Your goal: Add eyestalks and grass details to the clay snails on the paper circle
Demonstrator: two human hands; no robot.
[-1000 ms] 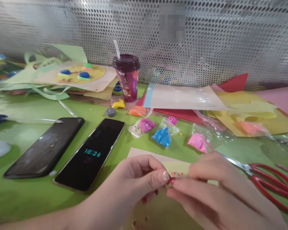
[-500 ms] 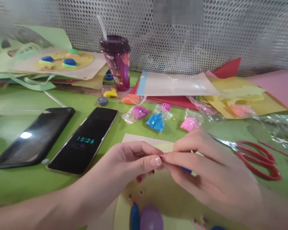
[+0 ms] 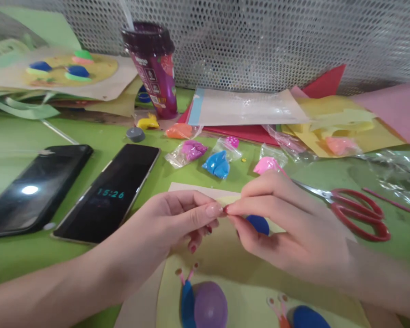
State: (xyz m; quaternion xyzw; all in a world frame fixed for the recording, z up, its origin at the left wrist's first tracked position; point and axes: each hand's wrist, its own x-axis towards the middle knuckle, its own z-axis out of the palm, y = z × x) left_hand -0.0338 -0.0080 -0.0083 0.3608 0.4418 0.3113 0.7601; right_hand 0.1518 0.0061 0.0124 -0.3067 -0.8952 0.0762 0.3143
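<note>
My left hand (image 3: 187, 218) pinches thumb to forefinger over the yellow paper shape (image 3: 246, 282). Close against it, my right hand (image 3: 283, 218) has its thumb and forefinger pressed together. Between the two sets of fingertips is something tiny, mostly hidden and hard to tell from the red nails. Below on the yellow paper lies a clay snail with a blue body (image 3: 187, 300) and a purple shell (image 3: 211, 305). An orange-bodied snail with a blue shell (image 3: 309, 317) is cut off by the bottom edge. A blue clay piece (image 3: 258, 224) shows behind my right fingers.
Two phones, one black (image 3: 37, 191) and one showing 15:26 (image 3: 109, 196), lie at left. Red-handled scissors (image 3: 358, 212) rest at right. Bagged clay in blue (image 3: 217, 165), purple (image 3: 193, 150) and pink (image 3: 267, 165) lies beyond. A purple cup (image 3: 153, 68) stands behind, near stacked papers (image 3: 246, 107).
The view has tilted down, showing more of the snails. My hands stay together at the fingertips; my right fingers have lifted slightly, uncovering more of the blue clay piece.
</note>
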